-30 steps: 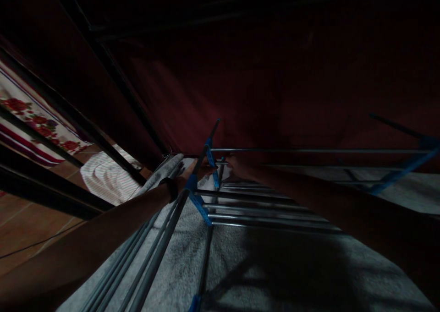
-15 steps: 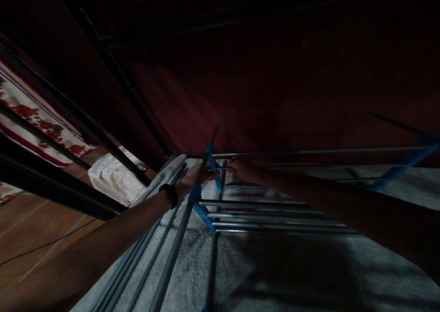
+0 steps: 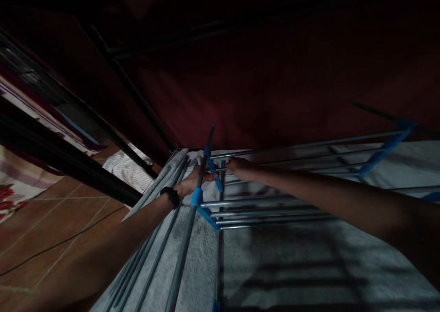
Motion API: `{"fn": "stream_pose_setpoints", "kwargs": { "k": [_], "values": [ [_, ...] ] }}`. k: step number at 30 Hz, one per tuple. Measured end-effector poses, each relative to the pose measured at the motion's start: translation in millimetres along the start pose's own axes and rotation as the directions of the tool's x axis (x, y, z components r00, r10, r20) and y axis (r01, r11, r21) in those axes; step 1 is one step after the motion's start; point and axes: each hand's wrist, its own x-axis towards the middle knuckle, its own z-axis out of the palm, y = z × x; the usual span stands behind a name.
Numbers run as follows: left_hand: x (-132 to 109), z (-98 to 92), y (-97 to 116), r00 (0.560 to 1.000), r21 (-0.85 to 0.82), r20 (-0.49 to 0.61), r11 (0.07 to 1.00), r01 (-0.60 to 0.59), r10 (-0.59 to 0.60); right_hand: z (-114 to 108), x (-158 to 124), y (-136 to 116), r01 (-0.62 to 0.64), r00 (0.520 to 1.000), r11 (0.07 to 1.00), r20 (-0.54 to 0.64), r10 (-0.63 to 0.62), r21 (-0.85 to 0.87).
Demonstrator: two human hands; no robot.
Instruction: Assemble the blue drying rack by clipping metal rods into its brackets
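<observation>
A metal clothes drying rack [image 3: 185, 243] with grey poles and blue plastic joints fills the middle of the view. My left hand [image 3: 190, 183], with a black band at the wrist, reaches behind a long grey pole. Its fingers are closed at a blue bracket [image 3: 213, 171], partly hidden by the pole. From the other side comes my right hand [image 3: 240, 167], its fingers pinched on a thin metal rod [image 3: 221, 169] where that rod meets the same bracket. A lower blue bracket [image 3: 208, 218] holds several parallel rods.
Grey fleecy cloth [image 3: 275, 257] lies under the rack. A dark red curtain-like sheet [image 3: 257, 96] hangs behind. Black frame bars [image 3: 68, 156] cross the left side, over a tiled floor [image 3: 68, 220] with a thin cable [image 3: 65, 242] and striped cloth [image 3: 129, 167].
The view has shifted, showing more tiled floor and more of the rack's right-hand blue brackets. Both hands stay at the same bracket.
</observation>
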Motion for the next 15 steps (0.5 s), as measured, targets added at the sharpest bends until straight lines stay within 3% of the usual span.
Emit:
{"fn": "stream_pose_setpoints", "kwargs": {
  "k": [12,15],
  "values": [
    [-28,25.9,4,0.995,-0.004,0.097,1.000,-0.011,0.011,1,-49,-21,-0.052,0.998,0.999,-0.023,0.052,-0.011],
    [-33,30.0,7,0.998,-0.016,0.066,1.000,-0.019,0.020,4,-55,-21,-0.040,0.998,0.999,-0.042,0.039,-0.021]
  ]
}}
